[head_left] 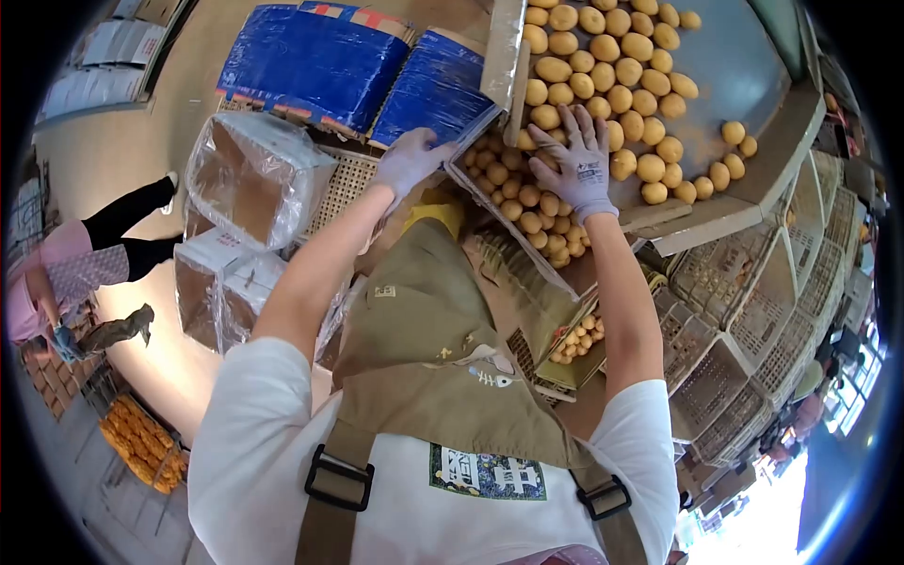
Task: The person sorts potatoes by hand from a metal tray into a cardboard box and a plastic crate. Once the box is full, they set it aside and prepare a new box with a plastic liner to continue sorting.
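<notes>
Round yellow-brown fruits (pixel 621 71) lie spread on a grey sorting tray (pixel 730 66). My right hand (pixel 576 169), in a pale glove, rests on the fruits at the tray's near edge with its fingers spread. Just below that edge stands an open box (pixel 541 266), holding many more of the same fruits (pixel 527 202). My left hand (pixel 411 162), also gloved, is closed at the box's upper left corner, its fingertips at the rim. Both forearms reach forward over my brown apron (pixel 414 339).
Blue film-wrapped cartons (pixel 315 66) lie beyond my left hand. Plastic-lined boxes (pixel 250 179) stand at the left, near a person in pink (pixel 71 273). Stacked plastic crates (pixel 725 282) line the right. A lower container holds small fruits (pixel 579 341).
</notes>
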`<state>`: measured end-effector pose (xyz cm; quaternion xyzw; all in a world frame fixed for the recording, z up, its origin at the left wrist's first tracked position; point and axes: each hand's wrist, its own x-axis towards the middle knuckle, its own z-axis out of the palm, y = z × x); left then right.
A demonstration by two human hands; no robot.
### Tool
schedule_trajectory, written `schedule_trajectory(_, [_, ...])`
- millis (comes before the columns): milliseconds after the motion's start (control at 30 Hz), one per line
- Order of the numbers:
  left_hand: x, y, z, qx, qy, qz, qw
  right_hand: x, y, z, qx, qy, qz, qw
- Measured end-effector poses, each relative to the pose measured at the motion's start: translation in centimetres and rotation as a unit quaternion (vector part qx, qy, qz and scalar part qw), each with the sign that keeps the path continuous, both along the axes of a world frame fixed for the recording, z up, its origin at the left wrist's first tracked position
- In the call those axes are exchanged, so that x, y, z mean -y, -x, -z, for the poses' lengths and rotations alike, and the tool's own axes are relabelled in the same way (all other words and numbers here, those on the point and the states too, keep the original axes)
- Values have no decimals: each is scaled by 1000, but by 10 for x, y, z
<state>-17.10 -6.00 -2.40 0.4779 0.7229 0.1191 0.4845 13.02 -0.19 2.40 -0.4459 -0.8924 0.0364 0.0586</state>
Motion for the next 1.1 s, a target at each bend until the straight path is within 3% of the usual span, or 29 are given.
schedule_trajectory(67, [-39, -14, -21, -89, 79, 182, 976, -1, 2, 0, -7, -3, -2, 1000])
schedule_trajectory(133, [-70, -38, 2, -136, 119, 306, 935, -2, 3, 0, -5, -1, -1, 1000])
schedule_trajectory(267, [-92, -63, 47, -227, 62, 411, 881, -7, 9, -8, -8, 16, 3, 1000])
schedule_trajectory(333, [-99, -39, 26, -163, 55, 434, 884, -9, 11, -7, -12, 18, 3, 1000])
schedule_trajectory(400, [-105, -19, 30, -145, 1, 507, 849, -11, 14, -8, -3, 33, 19, 999])
schedule_trajectory(833, [-134, 41, 39, -44, 65, 510, 857, -11, 5, 10, 21, 50, 27, 998])
schedule_trajectory(900, [-138, 36, 36, -36, 101, 511, 853, -10, 3, 13, 28, 50, 23, 998])
schedule_trajectory(1000, [-134, 25, 33, -8, 0, 472, 882, -9, 2, 15, 29, 55, 23, 998])
schedule_trajectory(1100, [-150, -17, 32, -3, 64, 470, 880, -8, 2, 17, 30, 57, 17, 998])
